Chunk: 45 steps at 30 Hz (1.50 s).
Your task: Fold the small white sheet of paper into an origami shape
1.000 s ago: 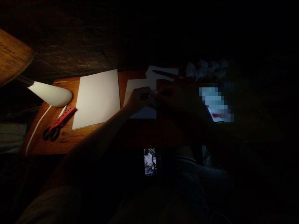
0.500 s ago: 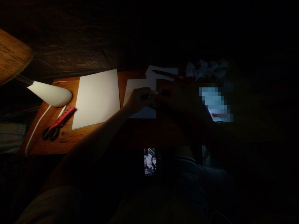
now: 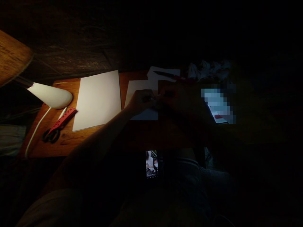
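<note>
My left hand [image 3: 140, 100] is held over the sheet of white paper [image 3: 145, 115] in the middle of the table, its fingers bent in a pinch. Facing it from the right, my right hand [image 3: 174, 97] is deep in shadow, fingertips close to those of the left. Both hands pinch a small pale piece [image 3: 154, 98] that looks like paper; its shape is too dark to make out. Behind the hands lies a knife [image 3: 165, 75] with a dark blade and a red handle, partly on another white sheet [image 3: 157, 70].
A larger stack of white paper [image 3: 97, 101] lies left of the hands. Beyond it are scissors [image 3: 53, 134] by a red perforated strip [image 3: 65, 117], and a lamp [image 3: 50, 95]. Folded white paper shapes [image 3: 208, 70] and a lit, pixelated phone [image 3: 216, 107] are rightward. Another lit phone [image 3: 151, 165] is below.
The fingertips have shifted slightly around the small pale piece, and less of it shows now. The right side looks darker, and the picture on the lower phone differs a little.
</note>
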Available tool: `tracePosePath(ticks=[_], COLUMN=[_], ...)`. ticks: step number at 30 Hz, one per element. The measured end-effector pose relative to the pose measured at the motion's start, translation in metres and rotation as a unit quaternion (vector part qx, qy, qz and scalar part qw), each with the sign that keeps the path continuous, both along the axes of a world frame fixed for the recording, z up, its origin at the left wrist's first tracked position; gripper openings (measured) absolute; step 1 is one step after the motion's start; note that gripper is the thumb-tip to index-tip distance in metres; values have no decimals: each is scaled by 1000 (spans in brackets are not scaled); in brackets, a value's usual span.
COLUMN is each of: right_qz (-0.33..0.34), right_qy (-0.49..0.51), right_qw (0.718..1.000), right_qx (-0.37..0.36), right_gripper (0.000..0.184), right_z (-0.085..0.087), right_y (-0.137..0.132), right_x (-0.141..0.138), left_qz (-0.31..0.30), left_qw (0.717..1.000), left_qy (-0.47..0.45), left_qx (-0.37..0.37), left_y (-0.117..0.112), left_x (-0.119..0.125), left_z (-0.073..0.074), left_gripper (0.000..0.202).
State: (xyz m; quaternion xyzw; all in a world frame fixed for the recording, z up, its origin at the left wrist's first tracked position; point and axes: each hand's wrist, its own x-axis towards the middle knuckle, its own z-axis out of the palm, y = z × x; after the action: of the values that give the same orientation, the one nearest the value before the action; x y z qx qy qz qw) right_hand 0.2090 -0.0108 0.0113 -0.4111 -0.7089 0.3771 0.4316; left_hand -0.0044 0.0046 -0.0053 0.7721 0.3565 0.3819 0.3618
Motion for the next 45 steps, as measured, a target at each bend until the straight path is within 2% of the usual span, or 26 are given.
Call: tracePosePath(ticks=[5,11,14,18,25,36,45], right_qz=[-14,-14,-30,-43,-20,-46,-38], right_qy=[23,40,29,20,3,-74,-51], right_qw=[1000,999,999,999,1000,996,998], right_qx=[4,23,7,4,-8,22,16], right_gripper=[32,40,40,40,25,17,24], right_z=[0,0,2,2,-2,1,2], right_y=[0,1,-2,-4,-2,-5,-6], right_x=[-2,-3,-5,-7,-4,-6,-4], left_qz=[16,10,18,14,8,8,16], left_qw=[999,998,998,999,1000,1000,1000], left_qy=[-42,-58,-59,-28,4,-1,0], left_qx=[12,6,27,17,28,13,22], left_y=[2,5,4,4,4,2,6], left_x=[2,0,0,-1,-3,-1,-3], left_z=[-6,-8,-6,-4,-3,-1,-3], left_gripper=[41,44,39,24,11,14,15])
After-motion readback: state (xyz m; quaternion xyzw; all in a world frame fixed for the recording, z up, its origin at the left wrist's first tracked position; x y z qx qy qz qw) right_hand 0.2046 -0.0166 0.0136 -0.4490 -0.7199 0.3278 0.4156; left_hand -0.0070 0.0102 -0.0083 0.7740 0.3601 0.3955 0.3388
